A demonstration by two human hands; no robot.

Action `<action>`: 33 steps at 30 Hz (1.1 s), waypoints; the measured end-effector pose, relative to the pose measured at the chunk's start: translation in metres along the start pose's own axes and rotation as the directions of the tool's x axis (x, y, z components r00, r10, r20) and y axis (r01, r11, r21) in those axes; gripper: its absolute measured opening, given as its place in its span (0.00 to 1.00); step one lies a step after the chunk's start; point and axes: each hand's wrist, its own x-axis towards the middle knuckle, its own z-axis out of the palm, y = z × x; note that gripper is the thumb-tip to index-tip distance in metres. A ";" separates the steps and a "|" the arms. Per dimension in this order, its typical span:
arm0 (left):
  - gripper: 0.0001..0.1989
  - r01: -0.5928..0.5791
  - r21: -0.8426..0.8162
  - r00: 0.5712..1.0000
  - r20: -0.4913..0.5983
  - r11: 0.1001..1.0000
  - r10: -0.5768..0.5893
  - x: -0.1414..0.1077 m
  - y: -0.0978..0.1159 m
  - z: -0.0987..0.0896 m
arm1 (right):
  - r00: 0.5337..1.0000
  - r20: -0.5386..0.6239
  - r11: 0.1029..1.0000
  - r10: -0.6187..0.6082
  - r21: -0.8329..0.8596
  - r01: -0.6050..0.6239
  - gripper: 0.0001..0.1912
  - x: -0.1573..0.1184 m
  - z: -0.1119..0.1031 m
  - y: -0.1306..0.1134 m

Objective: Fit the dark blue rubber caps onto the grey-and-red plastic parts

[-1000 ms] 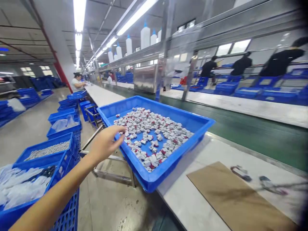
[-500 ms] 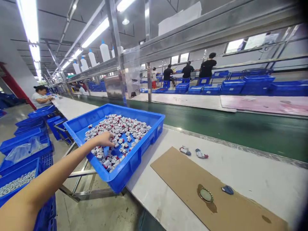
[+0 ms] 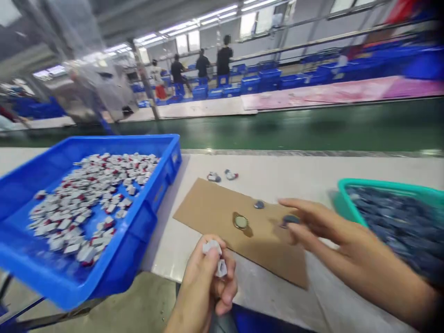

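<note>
My left hand [image 3: 210,282] is closed around small white plastic pieces [image 3: 212,247], above the table's front edge. At least two show between thumb and fingers. My right hand [image 3: 322,236], blurred, is over the right part of a cardboard sheet [image 3: 204,208]. A dark grey oval piece [image 3: 290,220] sits at its fingertips, seemingly pinched, with the index finger stretched out. On the cardboard lie a round, bottle-cap-like disc with a pale centre [image 3: 241,221] and another dark piece [image 3: 259,204]. Two small white-and-dark assemblies [image 3: 213,176] rest behind the cardboard.
At left, a blue tray [image 3: 149,226] holds many white-and-red pieces. A green basket [image 3: 354,208] full of dark pieces stands right. Behind the white table runs a green conveyor belt [image 3: 277,132]. Several people [image 3: 224,60] work beyond it, near blue bins.
The view has swung right, bringing the green basket in. My left hand has left the blue tray and now holds white pieces. My right hand has come into view with a dark piece at its fingertips.
</note>
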 end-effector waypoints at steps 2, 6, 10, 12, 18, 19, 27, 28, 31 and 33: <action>0.15 0.136 -0.085 0.991 0.026 0.987 -0.134 0.009 -0.013 -0.003 | 0.986 0.157 0.996 0.061 0.053 -0.070 0.14 0.005 0.008 -0.003; 0.18 0.163 0.004 0.981 -0.105 0.987 -0.161 0.016 -0.020 -0.021 | 0.984 0.174 0.999 0.035 0.008 -0.037 0.09 0.017 0.029 0.000; 0.21 0.119 0.064 0.969 -0.224 0.991 -0.102 0.017 -0.020 -0.031 | 0.977 0.202 0.993 0.075 0.074 -0.092 0.10 0.023 0.045 -0.002; 0.20 0.105 0.052 0.964 -0.252 0.993 -0.088 0.018 -0.019 -0.032 | 0.973 0.208 0.984 0.105 0.117 -0.131 0.11 0.025 0.049 -0.004; 0.17 -0.082 0.150 0.934 -0.335 0.985 0.129 0.020 -0.017 -0.029 | 0.980 0.198 0.994 0.029 0.095 -0.049 0.10 0.032 0.053 -0.003; 0.18 -0.075 0.149 0.935 -0.333 0.986 0.122 0.020 -0.017 -0.030 | 0.981 0.196 0.998 0.009 0.060 -0.021 0.09 0.034 0.052 -0.002; 0.21 0.002 0.198 0.946 -0.317 0.980 0.062 0.022 -0.016 -0.036 | 0.956 0.247 0.956 -0.155 -0.207 0.209 0.08 0.042 0.056 0.005; 0.19 -0.002 0.215 0.948 -0.311 0.977 0.070 0.022 -0.016 -0.037 | 0.952 0.261 0.950 -0.161 -0.221 0.222 0.08 0.044 0.057 0.005; 0.13 -0.001 0.246 0.953 -0.293 0.969 0.075 0.023 -0.015 -0.038 | 0.939 0.312 0.933 -0.148 -0.272 0.237 0.08 0.048 0.058 0.004; 0.11 -0.025 0.250 0.950 -0.294 0.968 0.100 0.024 -0.015 -0.038 | 0.922 0.368 0.911 -0.122 -0.327 0.251 0.08 0.051 0.058 0.001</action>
